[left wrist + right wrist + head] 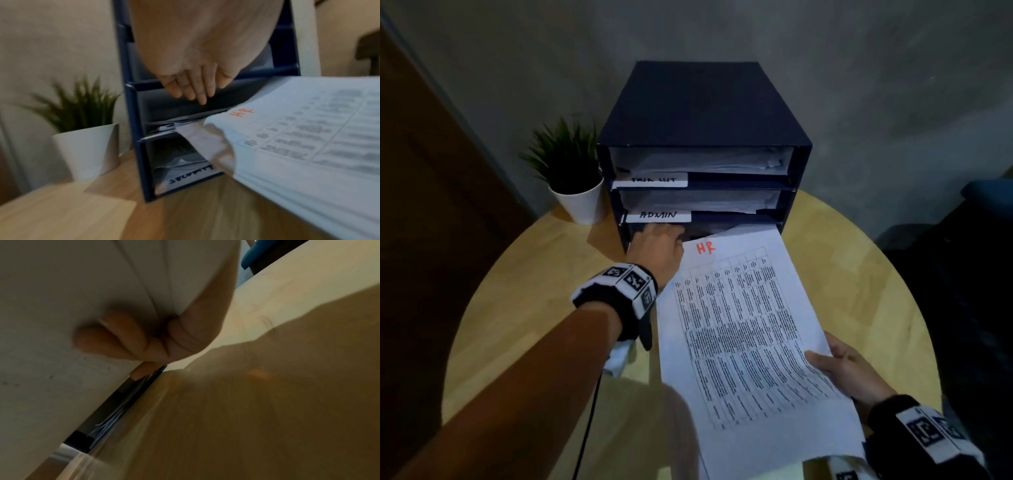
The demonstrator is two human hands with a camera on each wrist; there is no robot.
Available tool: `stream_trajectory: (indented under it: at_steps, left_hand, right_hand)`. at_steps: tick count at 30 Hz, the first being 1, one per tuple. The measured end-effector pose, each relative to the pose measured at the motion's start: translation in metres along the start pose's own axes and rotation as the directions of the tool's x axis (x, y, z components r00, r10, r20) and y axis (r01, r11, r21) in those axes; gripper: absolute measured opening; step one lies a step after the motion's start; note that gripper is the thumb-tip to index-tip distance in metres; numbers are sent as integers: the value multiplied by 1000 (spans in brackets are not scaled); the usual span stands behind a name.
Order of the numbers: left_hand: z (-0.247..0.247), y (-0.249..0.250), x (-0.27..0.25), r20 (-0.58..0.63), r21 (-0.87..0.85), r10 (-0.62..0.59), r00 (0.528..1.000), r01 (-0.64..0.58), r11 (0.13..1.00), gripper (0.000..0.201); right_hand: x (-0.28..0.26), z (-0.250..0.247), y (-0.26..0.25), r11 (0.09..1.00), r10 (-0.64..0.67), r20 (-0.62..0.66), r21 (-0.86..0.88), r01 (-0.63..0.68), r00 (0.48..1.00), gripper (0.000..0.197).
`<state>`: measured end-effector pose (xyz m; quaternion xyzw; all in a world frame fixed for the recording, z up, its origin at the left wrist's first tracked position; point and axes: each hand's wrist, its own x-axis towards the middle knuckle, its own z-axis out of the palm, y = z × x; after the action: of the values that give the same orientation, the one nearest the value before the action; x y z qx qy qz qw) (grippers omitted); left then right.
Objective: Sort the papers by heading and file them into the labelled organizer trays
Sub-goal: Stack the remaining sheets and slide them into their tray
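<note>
**White HR sheets halfway into the third tray**

So the paper stack (750, 329), the one with "HR" written in red at the top, has its far edge poked into the third slot of the dark blue organizer (698, 113), right under the tray labelled ADMIN (658, 215). The rest of it hangs out over the round wooden table (524, 308), sloping back toward the person.

Right hand (849, 370) grips the near right edge: thumb on top of the sheets, fingers (115, 335) curled up against the underside in the wrist view.

Left hand (657, 251) sits at the slot's left side, just beside the stack's top left corner. Its fingers (193, 87) are straight and together, pointing into the opening, not holding anything.

Potted plant (571, 178) stands just left of the organizer. The upper trays already have papers in them.
</note>
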<state>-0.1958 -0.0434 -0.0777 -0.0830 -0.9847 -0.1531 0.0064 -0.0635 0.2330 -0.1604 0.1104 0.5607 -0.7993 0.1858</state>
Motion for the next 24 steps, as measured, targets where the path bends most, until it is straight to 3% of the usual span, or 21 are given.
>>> stream_trajectory:
  at_steps: [3, 5, 6, 8, 11, 15, 19, 21, 24]
  left_hand:
    - [14, 20, 17, 50, 63, 64, 997, -67, 996, 38]
    - [23, 32, 29, 107, 81, 21, 994, -30, 996, 40]
    - [26, 36, 36, 138, 67, -18, 990, 9, 998, 43]
    - [31, 43, 48, 185, 25, -67, 980, 63, 998, 42]
    - [39, 51, 62, 276, 46, -48, 960, 37, 998, 41]
    - [41, 61, 72, 383, 46, -48, 922, 33, 998, 50]
    - [42, 74, 69, 359, -39, 63, 931, -52, 998, 34]
    - [40, 82, 65, 353, -64, 122, 927, -106, 992, 40]
    - [38, 89, 64, 335, -20, 119, 935, -119, 993, 33]
  right_hand:
    - [5, -5, 3, 1000, 15, 8, 23, -15, 1000, 93]
    - [7, -7, 4, 998, 42, 15, 50, -43, 999, 63]
    - [7, -8, 5, 997, 45, 9, 56, -46, 999, 62]
    - [7, -15, 10, 996, 61, 10, 63, -62, 998, 85]
    - [2, -24, 15, 992, 59, 9, 113, -60, 998, 69]
    - [-5, -37, 25, 993, 51, -32, 104, -47, 998, 95]
    - [-7, -44, 26, 994, 46, -36, 99, -43, 998, 96]
    - [-7, -42, 27, 993, 42, -30, 113, -39, 999, 96]
    - [-8, -36, 25, 990, 4, -1, 140, -4, 1000, 78]
